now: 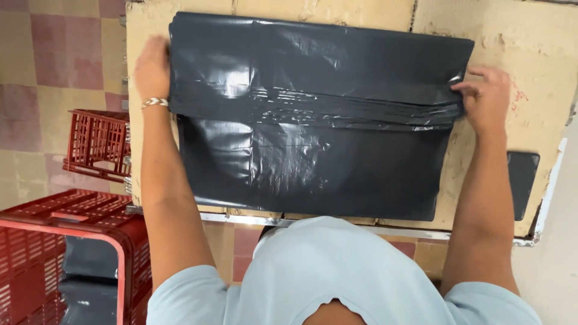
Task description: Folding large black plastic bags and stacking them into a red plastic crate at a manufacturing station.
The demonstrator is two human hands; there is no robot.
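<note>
Both hands at the side edges of a stack of black plastic bags [313,120] lying on a cardboard-covered table [530,108].

Stack fills the centre of the frame, upper half folded over along a glossy crease. Left hand [152,67], upper left, lies flat and unclenched against the stack's edge; bracelet at the wrist. Right hand [486,96], right of centre, pinches the fold's end between fingertips and thumb. Judgement: keep equal tension at both ends, edges aligned, crease pressed flat so layers do not slide. Red plastic crates [96,144] lower left; dark flat pad [521,180] at right.
</note>
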